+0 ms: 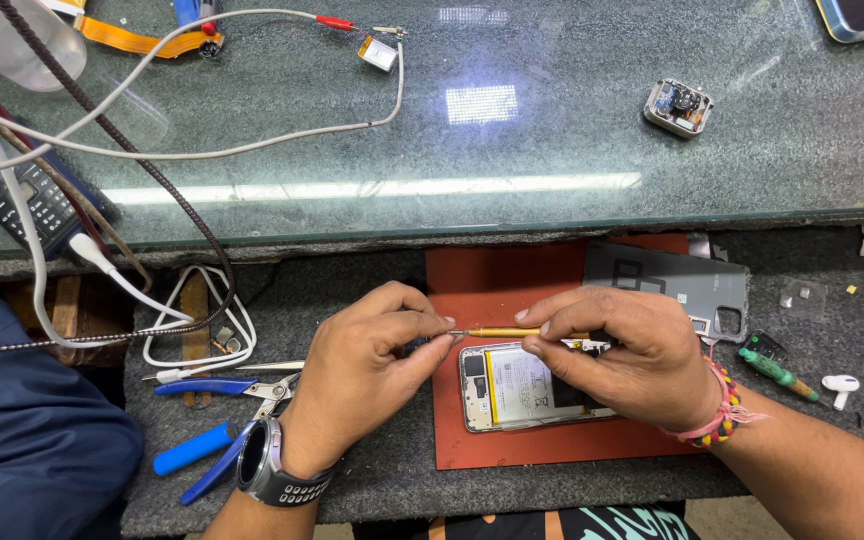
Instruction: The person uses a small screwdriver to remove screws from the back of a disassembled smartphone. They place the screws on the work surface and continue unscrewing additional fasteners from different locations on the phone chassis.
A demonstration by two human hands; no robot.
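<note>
The right hand point(622, 350) pinched a slim brass-coloured screwdriver point(512, 332) in a closed grip, just above the opened smartphone with its white battery exposed point(517, 385). The left hand point(362, 370) pinched the tip shut, left of that phone, which lay on a red rectangular mat point(492, 285).

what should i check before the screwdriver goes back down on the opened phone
1. Bit seated in screwdriver: cannot tell; left hand fingers cover the tip.
2. Grip on the shaft: ok, right hand pinches it.
3. Opened phone lying flat on the red mat: ok.
4. Back cover clear of the work: ok, set aside behind the phone.
5. Loose screws accounted for: cannot tell, too small.
</note>
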